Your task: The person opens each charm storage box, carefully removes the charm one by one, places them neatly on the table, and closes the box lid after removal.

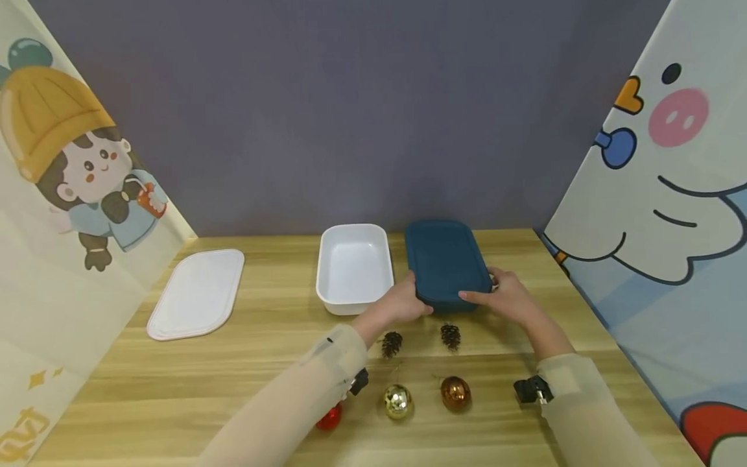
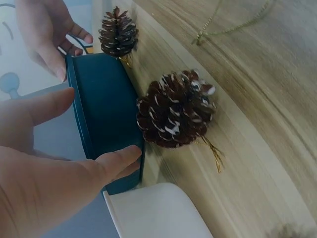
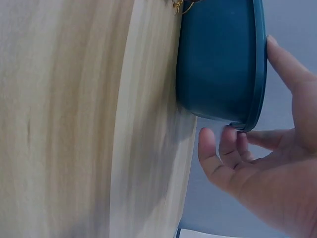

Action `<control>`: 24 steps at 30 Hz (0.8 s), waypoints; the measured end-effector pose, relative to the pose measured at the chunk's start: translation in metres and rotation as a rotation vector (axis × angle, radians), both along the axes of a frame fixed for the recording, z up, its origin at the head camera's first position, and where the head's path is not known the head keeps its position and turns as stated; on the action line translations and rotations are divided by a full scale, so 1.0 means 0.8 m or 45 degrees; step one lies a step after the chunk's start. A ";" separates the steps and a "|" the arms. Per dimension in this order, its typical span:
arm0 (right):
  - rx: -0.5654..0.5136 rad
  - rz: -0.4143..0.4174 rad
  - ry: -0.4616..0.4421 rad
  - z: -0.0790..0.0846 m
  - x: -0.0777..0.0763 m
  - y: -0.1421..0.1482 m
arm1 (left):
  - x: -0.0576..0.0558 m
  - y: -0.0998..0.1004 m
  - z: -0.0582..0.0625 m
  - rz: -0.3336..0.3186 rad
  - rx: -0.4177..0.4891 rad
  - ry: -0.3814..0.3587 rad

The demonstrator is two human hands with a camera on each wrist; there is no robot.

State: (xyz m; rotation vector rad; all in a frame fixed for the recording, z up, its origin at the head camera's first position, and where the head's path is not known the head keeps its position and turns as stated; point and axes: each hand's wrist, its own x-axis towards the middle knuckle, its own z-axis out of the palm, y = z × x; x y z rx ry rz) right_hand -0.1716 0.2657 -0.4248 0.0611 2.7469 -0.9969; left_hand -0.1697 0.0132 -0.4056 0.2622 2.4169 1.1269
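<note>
A dark blue lidded box (image 1: 446, 259) stands on the table towards the back, right of an uncovered white box (image 1: 355, 263). At its near left corner my left hand (image 1: 403, 299) grips it, thumb at the lid's rim and fingers along the side wall. My right hand (image 1: 506, 299) holds the near right corner; in the right wrist view the thumb lies on the lid (image 3: 260, 64) edge while fingers curl beneath the rim. Two pine cones (image 1: 391, 344) (image 1: 450, 336) lie just in front of the box.
A white lid (image 1: 196, 294) lies flat at the table's left. Nearer me are a gold ball ornament (image 1: 398, 401), a brown one (image 1: 456, 393) and a red one (image 1: 329, 418), partly hidden by my left sleeve. A dark grey panel (image 1: 362, 117) rises behind the table.
</note>
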 end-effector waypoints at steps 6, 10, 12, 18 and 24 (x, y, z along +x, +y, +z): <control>0.010 0.059 0.075 -0.005 0.002 0.000 | -0.002 0.000 0.000 -0.078 -0.167 0.137; 0.051 0.102 0.094 -0.003 -0.001 0.001 | -0.003 -0.001 0.004 -0.099 -0.244 0.184; 0.069 0.110 0.093 -0.001 -0.002 0.002 | -0.004 0.000 0.006 -0.115 -0.262 0.170; 0.073 0.114 0.082 0.002 -0.002 0.002 | -0.013 0.003 0.009 -0.141 -0.331 0.145; 0.060 0.115 0.059 0.002 -0.004 0.002 | -0.018 0.003 0.012 -0.193 -0.355 0.130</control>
